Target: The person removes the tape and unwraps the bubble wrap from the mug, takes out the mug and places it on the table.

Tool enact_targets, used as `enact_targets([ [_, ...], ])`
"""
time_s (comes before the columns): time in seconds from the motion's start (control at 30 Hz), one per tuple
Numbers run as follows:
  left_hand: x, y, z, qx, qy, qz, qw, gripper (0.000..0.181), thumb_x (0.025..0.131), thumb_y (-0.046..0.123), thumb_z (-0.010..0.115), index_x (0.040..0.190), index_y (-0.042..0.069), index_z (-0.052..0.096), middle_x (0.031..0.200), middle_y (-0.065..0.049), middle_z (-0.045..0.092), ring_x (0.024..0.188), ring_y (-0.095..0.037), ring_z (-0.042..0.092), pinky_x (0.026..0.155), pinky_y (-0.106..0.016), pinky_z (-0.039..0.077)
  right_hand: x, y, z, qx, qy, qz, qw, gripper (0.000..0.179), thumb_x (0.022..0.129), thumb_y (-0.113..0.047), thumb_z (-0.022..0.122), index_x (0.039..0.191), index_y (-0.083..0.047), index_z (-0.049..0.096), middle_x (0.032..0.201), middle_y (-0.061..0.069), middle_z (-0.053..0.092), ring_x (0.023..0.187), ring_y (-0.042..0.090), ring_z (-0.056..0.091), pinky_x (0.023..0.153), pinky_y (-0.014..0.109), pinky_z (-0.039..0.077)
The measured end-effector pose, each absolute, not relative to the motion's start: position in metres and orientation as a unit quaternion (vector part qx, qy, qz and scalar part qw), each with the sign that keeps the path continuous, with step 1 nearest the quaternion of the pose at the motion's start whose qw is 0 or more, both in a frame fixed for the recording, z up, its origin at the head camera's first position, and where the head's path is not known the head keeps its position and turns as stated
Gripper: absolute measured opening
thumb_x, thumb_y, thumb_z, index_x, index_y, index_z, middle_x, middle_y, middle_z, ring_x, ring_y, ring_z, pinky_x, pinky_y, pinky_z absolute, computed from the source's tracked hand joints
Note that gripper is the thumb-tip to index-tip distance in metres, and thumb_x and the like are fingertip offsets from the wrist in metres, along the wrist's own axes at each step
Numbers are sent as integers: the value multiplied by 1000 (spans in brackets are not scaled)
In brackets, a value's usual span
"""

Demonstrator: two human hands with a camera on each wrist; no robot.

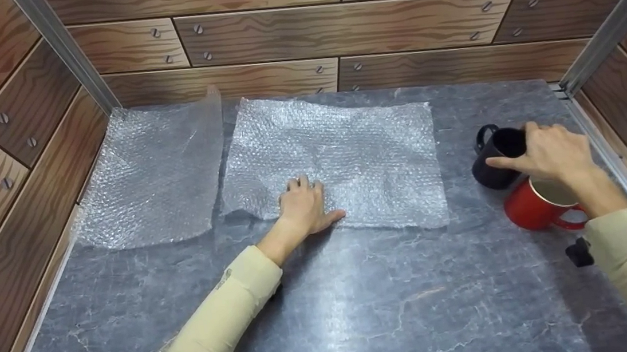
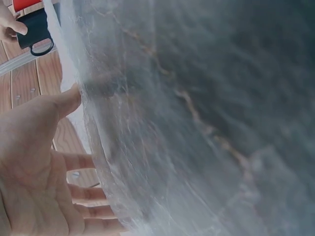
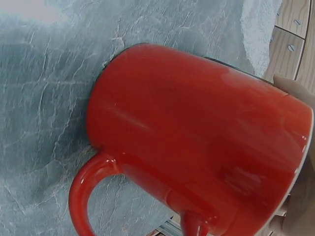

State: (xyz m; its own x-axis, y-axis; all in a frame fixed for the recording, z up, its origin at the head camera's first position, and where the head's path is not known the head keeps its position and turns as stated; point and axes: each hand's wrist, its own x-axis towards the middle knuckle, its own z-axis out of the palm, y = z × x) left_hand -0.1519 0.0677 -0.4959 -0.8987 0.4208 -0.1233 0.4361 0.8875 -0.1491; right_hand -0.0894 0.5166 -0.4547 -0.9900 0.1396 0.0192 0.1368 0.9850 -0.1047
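Note:
My right hand (image 1: 558, 149) grips the black mug (image 1: 490, 169) near its rim, thumb on the near side and fingers at the far side. The mug is upright, its handle toward the back left. Just in front stands a red mug (image 1: 525, 207), white inside, partly covered by my right wrist; it fills much of the right wrist view. My left hand (image 1: 302, 206) rests with fingers extended on the front edge of a bubble wrap sheet (image 1: 369, 153), thumb out to the right. The left wrist view shows fingers and thumb at the sheet's edge (image 2: 106, 162).
A second bubble wrap sheet (image 1: 152, 174) lies to the left, its right edge curling up at the back. Both lie on a grey marbled table (image 1: 360, 298). Wood-patterned walls (image 1: 254, 35) and metal rails (image 1: 68, 50) enclose the back and sides.

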Motion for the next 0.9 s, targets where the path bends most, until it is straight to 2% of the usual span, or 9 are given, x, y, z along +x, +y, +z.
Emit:
enact_targets([
  [0.2, -153, 69, -496, 211, 974, -80, 32, 95, 91, 83, 53, 146, 6, 56, 137, -23, 60, 122, -38, 63, 79, -43, 66, -89, 513, -454, -75, -995, 63, 11, 118, 79, -90, 62, 129, 16, 48, 112, 49, 58, 100, 65, 61, 64, 68, 51],
  [0.4, -157, 72, -495, 202, 976, -78, 31, 94, 91, 83, 52, 145, 6, 57, 135, -22, 60, 121, -37, 63, 80, -43, 66, -88, 510, -454, -83, -993, 83, 16, 116, 81, -88, 61, 129, 16, 47, 119, 46, 57, 105, 66, 57, 71, 74, 50],
  [0.67, -163, 76, -495, 198, 976, -77, 37, 94, 91, 84, 51, 145, 6, 57, 133, -21, 60, 121, -36, 63, 82, -43, 66, -85, 503, -451, -113, -987, 116, 13, 122, 84, -88, 58, 149, 12, 36, 138, 45, 44, 120, 64, 44, 87, 80, 44],
  [0.9, -169, 76, -497, 196, 977, -84, 29, 96, 91, 85, 49, 148, 8, 54, 135, -20, 59, 122, -35, 62, 83, -42, 65, -82, 490, -449, -116, -983, 135, 35, 119, 85, -86, 58, 157, 6, 34, 145, 45, 39, 125, 64, 40, 89, 81, 42],
])
